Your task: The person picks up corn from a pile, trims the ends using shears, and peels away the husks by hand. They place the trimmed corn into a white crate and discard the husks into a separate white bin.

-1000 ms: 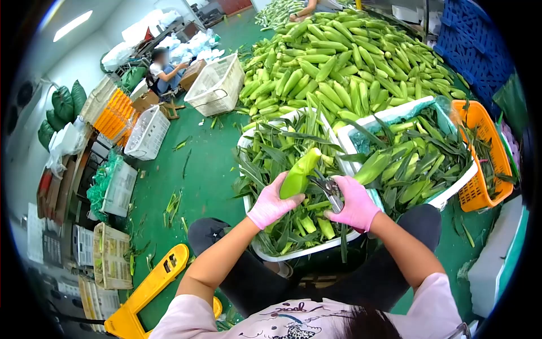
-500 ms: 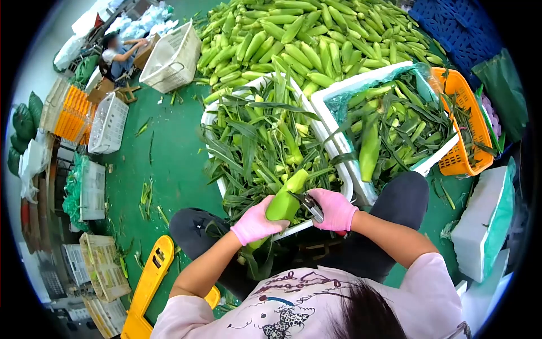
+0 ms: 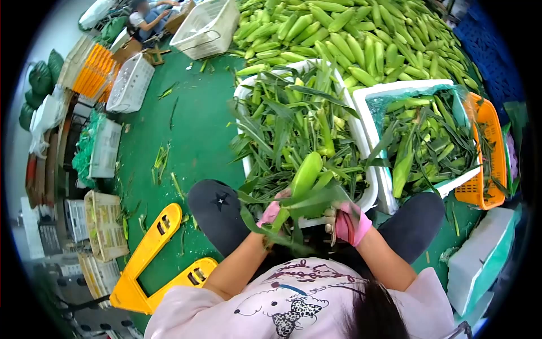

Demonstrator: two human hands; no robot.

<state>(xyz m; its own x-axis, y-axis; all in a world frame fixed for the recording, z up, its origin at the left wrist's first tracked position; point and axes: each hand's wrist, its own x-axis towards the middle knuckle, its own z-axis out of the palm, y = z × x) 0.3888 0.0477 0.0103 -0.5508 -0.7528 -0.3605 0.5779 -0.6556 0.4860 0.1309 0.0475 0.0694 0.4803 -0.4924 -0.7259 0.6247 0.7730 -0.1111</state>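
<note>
The left hand (image 3: 271,213) wraps its fingers round the butt of a corn ear (image 3: 305,174). The ear's tip points to 1 o'clock over the crate (image 3: 368,195), likely so husk falls in. At 3 o'clock, the right hand (image 3: 351,225) has its fingers curled shut; leaves (image 3: 316,199) hide what they grip.

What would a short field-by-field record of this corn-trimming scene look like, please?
Left hand: pink glove, fingers gripping the corn ear near its base
Right hand: pink glove, closed on shears, partly hidden by husk leaves
Under the hands: white crate full of leaf trimmings
Beside it: second white crate, then orange basket
Beyond: corn pile
Near left: yellow pallet jack
Background: another person among baskets
</note>
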